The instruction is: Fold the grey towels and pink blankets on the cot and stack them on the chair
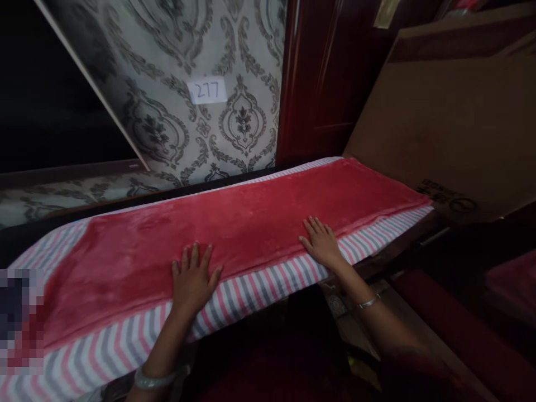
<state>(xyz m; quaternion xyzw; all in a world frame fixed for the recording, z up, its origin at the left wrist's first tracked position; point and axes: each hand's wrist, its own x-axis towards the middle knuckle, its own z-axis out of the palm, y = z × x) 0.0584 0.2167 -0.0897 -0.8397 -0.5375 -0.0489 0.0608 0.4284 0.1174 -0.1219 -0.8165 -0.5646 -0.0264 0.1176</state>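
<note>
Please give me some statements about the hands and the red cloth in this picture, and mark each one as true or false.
1. Both hands lie flat, palms down, on the red cloth. True: the left hand and the right hand rest on its near edge.
2. The red cloth lies on a plain green sheet. False: under it is a sheet with pink, grey and white stripes.
3. A label reading 277 is on the patterned panel behind. True.
4. The right hand grips a pair of scissors. False: it holds nothing, fingers spread open.
5. Each wrist wears a bangle. True: left bangle, right bangle.
</note>
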